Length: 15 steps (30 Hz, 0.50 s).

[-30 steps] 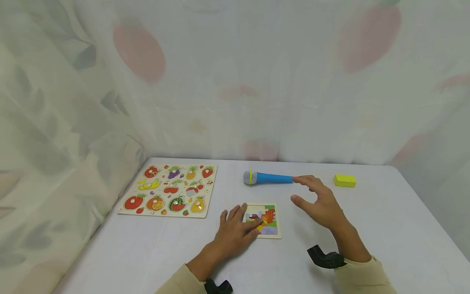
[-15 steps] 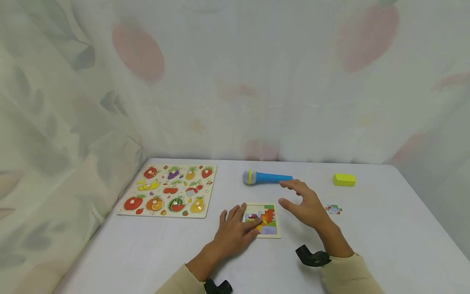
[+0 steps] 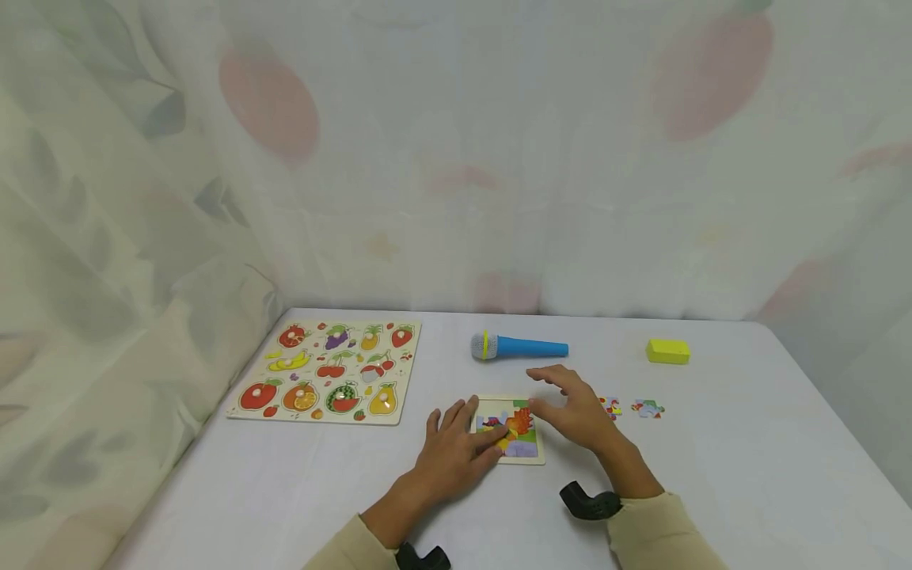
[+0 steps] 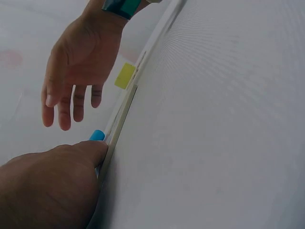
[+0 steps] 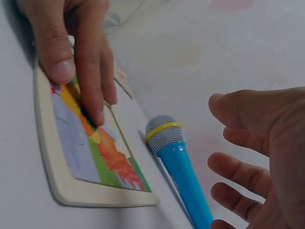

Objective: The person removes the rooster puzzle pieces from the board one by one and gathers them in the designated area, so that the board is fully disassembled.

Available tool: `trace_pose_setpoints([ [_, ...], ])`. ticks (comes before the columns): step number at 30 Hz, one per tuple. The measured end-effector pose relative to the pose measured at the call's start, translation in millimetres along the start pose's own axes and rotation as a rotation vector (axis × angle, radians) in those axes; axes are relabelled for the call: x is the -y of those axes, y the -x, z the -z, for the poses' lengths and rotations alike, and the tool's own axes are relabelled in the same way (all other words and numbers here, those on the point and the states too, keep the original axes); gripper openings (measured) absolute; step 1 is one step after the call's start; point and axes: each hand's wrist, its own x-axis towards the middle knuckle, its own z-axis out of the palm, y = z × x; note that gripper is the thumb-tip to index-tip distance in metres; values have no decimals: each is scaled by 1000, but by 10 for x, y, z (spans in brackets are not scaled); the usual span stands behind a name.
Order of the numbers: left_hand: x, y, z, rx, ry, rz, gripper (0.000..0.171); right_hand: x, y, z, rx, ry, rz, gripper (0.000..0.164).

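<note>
A small jigsaw puzzle in a pale wooden frame [image 3: 526, 448] lies flat on the white table. My left hand [image 3: 450, 461] rests on its left part, fingers spread across the picture and covering some of it. In the right wrist view, the thumb and fingers of that hand touch the picture pieces [image 5: 116, 157], and a strip of bare board shows along one side. Over the puzzle's right edge hovers my right hand [image 3: 579, 412], its fingers loosely bent with a gap to the thumb and nothing held. Two loose jigsaw pieces [image 3: 647, 408] lie to its right.
Behind the puzzle lies a blue toy microphone [image 3: 530, 347] with a grey head. A yellow block [image 3: 668, 351] sits at the back right. On the left is a wooden fruit peg board [image 3: 321, 372]. A printed curtain [image 3: 456, 198] hangs behind the table.
My right hand has moved left and a little nearer, away from the microphone's end to the puzzle's edge, bringing the two loose pieces into sight. My left hand stays in place.
</note>
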Motion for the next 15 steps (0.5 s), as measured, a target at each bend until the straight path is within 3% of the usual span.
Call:
trace_pose_setpoints([
  [15,-5,2,5,-4,-11,-10,38,-187,9,-155,42,29,-63,40],
])
